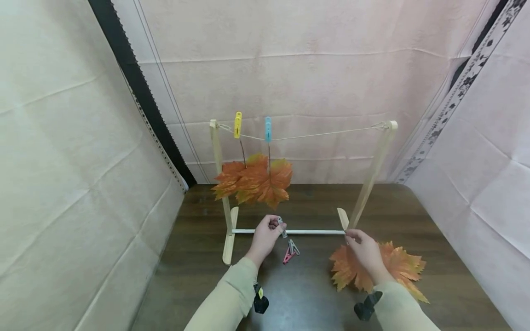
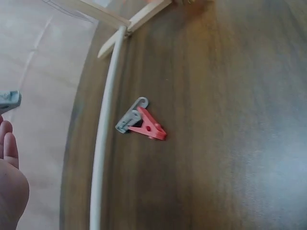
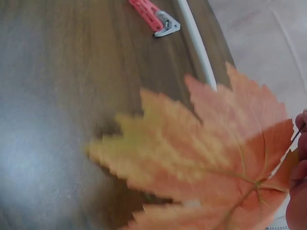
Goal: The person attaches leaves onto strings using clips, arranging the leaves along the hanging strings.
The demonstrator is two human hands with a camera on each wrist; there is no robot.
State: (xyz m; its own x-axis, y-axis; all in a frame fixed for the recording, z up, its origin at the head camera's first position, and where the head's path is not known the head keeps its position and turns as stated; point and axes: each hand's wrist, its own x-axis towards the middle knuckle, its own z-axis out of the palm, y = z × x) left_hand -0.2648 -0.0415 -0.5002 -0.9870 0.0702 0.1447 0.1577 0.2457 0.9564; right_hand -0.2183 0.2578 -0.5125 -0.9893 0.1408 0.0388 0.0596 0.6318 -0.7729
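Note:
My left hand [image 1: 267,234] pinches a grey clothespin [image 1: 282,227] in front of the rack; in the left wrist view only part of that clothespin [image 2: 9,100] shows at the edge. The right hand [image 1: 366,255] pinches the thin stem of an orange maple leaf [image 3: 216,158], which spreads below and behind the fingers. On the table between the hands, a pink clothespin [image 2: 149,126] and another grey clothespin [image 2: 130,116] lie touching. Two more orange maple leaves hang overlapping from the rack's string [image 1: 323,134], one under a yellow clothespin [image 1: 238,125], one under a blue clothespin [image 1: 268,128].
The wooden rack has a left post [image 1: 217,147], a right post [image 1: 372,174] and a white bottom rod [image 1: 314,232]. It stands on a brown wooden table [image 1: 306,294]. Pale cloth [image 1: 306,87] surrounds the table at the back and sides.

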